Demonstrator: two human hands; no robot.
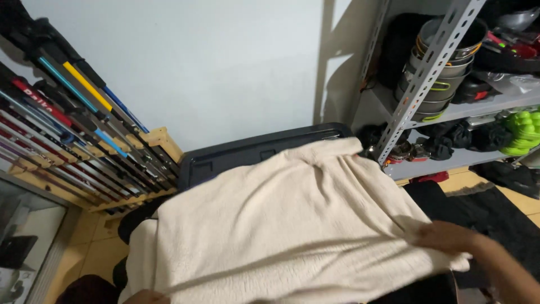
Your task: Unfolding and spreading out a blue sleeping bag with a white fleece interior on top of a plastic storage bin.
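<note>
Cream fleece blanket fills the lower centre of the head view, spread in a broad sheet over a dark plastic storage bin whose lid edge shows just above it in the middle of the frame. At the lower right the right hand is closed on the blanket's right corner, the cloth bunched under the fingers and drawn taut toward it. At the bottom edge, left of centre, only a sliver of the left hand shows against the blanket's lower left edge; whether it grips the cloth I cannot tell. As it lies, the blanket is opened out nearly flat with one long crease running across it and no fold made, so the laying-out looks done and any folding remains. Upper left holds a wooden rack of trekking poles leaning on the white wall; upper right a grey metal shelf carries stacked camping pots and bright green gloves.
</note>
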